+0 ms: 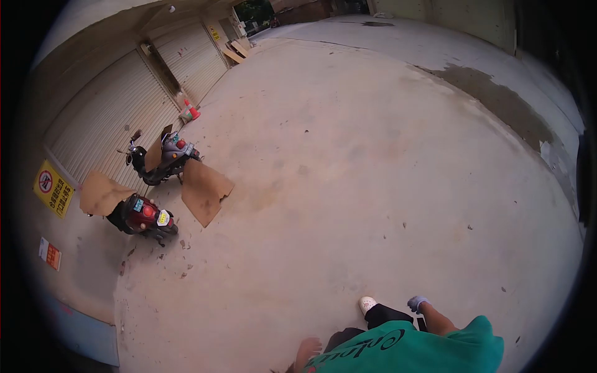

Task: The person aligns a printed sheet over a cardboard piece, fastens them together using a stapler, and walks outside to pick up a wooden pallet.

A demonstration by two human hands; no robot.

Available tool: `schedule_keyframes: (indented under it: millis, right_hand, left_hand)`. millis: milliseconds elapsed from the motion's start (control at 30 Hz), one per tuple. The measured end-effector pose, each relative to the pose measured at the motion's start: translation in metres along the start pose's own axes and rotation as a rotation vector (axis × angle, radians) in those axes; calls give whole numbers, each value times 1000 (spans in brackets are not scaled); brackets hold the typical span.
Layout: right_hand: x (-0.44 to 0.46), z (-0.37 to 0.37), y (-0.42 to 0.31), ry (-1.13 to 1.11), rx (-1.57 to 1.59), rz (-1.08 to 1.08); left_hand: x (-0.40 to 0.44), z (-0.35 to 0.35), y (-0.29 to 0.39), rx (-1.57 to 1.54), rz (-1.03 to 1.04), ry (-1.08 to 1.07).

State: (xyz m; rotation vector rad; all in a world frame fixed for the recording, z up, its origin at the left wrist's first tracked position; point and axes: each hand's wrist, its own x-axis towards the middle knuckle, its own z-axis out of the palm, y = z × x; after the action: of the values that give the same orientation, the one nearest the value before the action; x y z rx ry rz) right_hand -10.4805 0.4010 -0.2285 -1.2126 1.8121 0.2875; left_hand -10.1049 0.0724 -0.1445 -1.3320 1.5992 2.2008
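Note:
At the bottom edge my left hand (309, 347) hangs beside my dark trousers, blurred and partly cut off; its finger pose is unclear. My right hand (418, 303), in a grey-blue glove, hangs in front of my right side with its fingers loosely bent. Nothing shows in it. A narrow dark object (421, 324) lies close to that wrist; I cannot make out what it is. My green shirt (404, 349) and one white shoe (367, 304) are below me on the concrete floor (323, 205).
To the left stand a red scooter (146, 213) and a dark scooter (168, 160), with cardboard sheets (205, 189) on and beside them. Behind are roller shutters (115, 102), a traffic cone (192, 110) and a yellow sign (53, 188). A wet patch (497, 99) lies at far right.

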Motion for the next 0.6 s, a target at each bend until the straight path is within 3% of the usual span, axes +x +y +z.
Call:
schedule_keyframes:
  millis: [33, 67, 100, 200, 300, 367, 400, 433, 467, 500, 533, 567, 600]
  right_hand:
    - [23, -43, 5, 20, 449, 280]
    - [52, -67, 21, 206, 613, 182]
    - [45, -137, 7, 230, 972, 389]
    - [74, -267, 8, 265, 1203, 339]
    - [150, -350, 47, 308, 1176, 283]
    - [188, -376, 74, 382, 909, 224]
    - [196, -401, 79, 266, 899, 402]
    - [214, -421, 87, 260, 870, 401]
    - [223, -435, 96, 159, 738, 378]
    - [230, -448, 113, 49, 610, 360]
    - [235, -462, 125, 4, 435, 200]
    - [240, -474, 137, -29, 441, 204]
    - [249, -497, 143, -18, 751, 360]
  left_hand:
    - [-1, 8, 10, 273, 162, 13]
    - [18, -1, 24, 713, 230, -109]
    - [45, -20, 27, 1158, 306, -231]
    - [117, -31, 73, 1201, 241, -170]
    - [183, -47, 118, 1281, 118, -80]
    - [190, -61, 121, 1315, -13, -44]
    - [218, -88, 125, 1176, 529, -114]
    - [239, -80, 146, 1150, 528, -98]
    - [291, -88, 183, 666, 205, 78]
    - [344, -90, 294, 171, -122, 224]
    - [343, -76, 316, -312, -464, 355]
    - [379, -77, 361, -216, -407, 331]
    - [411, -73, 416, -168, -362, 329]
